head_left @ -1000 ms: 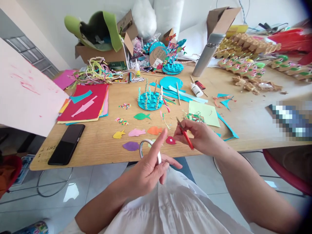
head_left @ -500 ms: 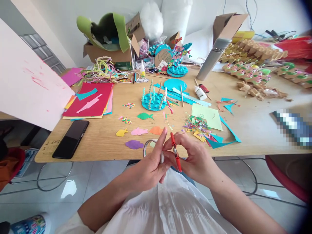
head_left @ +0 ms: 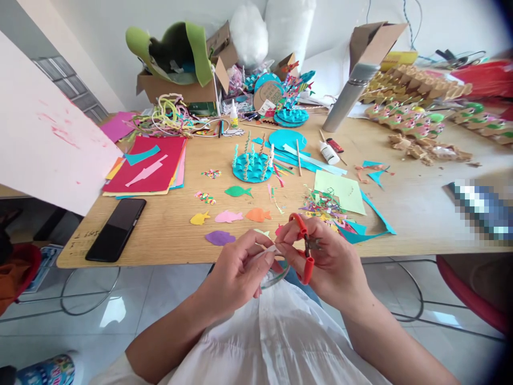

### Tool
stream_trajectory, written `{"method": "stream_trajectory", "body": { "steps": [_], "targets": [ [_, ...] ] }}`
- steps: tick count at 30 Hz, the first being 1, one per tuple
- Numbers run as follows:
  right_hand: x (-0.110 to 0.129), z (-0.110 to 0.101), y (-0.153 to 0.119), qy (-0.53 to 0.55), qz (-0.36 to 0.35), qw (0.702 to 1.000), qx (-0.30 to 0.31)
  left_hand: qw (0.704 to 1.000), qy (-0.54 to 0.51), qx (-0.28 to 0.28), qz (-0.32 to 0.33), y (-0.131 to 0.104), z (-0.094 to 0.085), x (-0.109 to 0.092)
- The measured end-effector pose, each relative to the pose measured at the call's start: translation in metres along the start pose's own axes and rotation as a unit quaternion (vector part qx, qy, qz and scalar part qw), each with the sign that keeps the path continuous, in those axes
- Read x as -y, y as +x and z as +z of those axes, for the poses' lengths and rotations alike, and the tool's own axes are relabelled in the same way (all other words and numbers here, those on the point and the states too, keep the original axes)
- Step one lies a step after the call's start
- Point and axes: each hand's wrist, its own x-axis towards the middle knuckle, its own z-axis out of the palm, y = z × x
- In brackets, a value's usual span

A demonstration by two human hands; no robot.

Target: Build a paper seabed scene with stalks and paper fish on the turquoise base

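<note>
My left hand is closed around a roll of tape, whose lower rim shows below the fingers. My right hand carries red-handled scissors hooked in its palm and fingers. Its thumb and fingertips meet the left fingertips at the whitish tape, seemingly pinching the end. Just beyond the hands lie paper fish: green, yellow, pink, orange and purple. Pale green and red pieces are partly hidden by my fingers.
A blue round base with upright paper spirals stands mid-table. Paper scraps and a pale green sheet lie right of it. A black phone and coloured paper are left; a grey flask stands at the back right.
The tape roll has turned and dropped lower between my hands. My left fingers have curled in over it. My right hand has shifted slightly right with the scissors, uncovering the orange fish.
</note>
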Motion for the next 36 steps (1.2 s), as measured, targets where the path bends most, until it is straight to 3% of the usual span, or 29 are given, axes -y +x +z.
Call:
{"method": "stream_trajectory", "body": {
  "steps": [7, 11, 13, 18, 20, 27, 36],
  "targets": [
    [0.003, -0.002, -0.002, -0.014, -0.017, 1.0, 0.017, 0.997, -0.078, -0.02, -0.017, 0.007, 0.003, 0.0],
    [0.002, -0.008, -0.003, -0.074, -0.04, 0.994, -0.066, 0.996, -0.063, -0.062, -0.01, 0.008, 0.003, -0.001],
    [0.003, -0.013, -0.006, -0.1, -0.022, 0.992, -0.079, 0.995, -0.058, -0.084, -0.008, 0.008, 0.003, -0.002],
    [0.006, -0.02, -0.018, -0.163, 0.081, 0.977, 0.111, 0.993, -0.04, -0.11, -0.017, 0.008, 0.003, -0.005],
    [0.005, -0.02, -0.021, -0.189, 0.119, 0.963, 0.151, 0.993, -0.033, -0.11, -0.019, 0.009, 0.004, -0.005],
    [-0.001, -0.019, -0.026, -0.156, 0.195, 0.948, 0.196, 0.993, -0.001, -0.114, -0.024, 0.011, 0.008, -0.005],
    [-0.003, -0.018, -0.026, -0.121, 0.23, 0.946, 0.191, 0.993, 0.016, -0.114, -0.026, 0.01, 0.009, -0.004]
  ]
}}
